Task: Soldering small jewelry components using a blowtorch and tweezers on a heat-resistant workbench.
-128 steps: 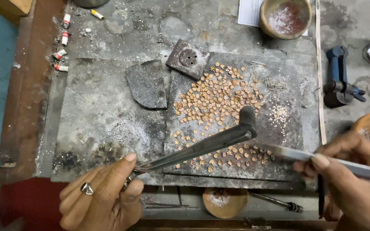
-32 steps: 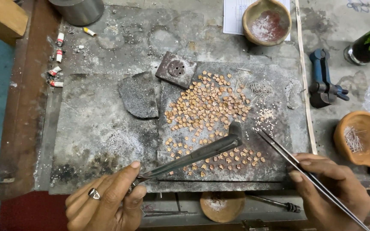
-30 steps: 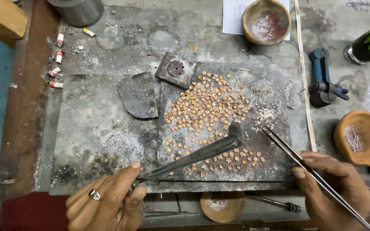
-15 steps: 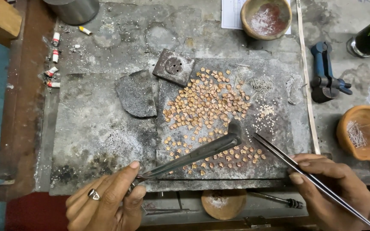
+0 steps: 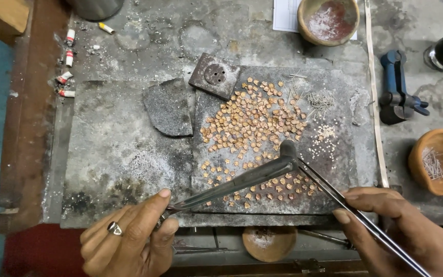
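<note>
Left hand pinches a torch, right hand grips tweezers w/ tips at the bits, most look untouched, prob early on.

White printed paper sheet under clay bowl.

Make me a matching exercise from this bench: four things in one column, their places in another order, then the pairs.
Things:
1. blue clamp
2. square block
3. long tweezers
4. ring

Places:
A. on the left hand
B. held in the right hand
C. at the slab's top edge, above the small copper pieces
D. right of the slab, beside the strip

Pairs: 1-D, 2-C, 3-B, 4-A
</note>
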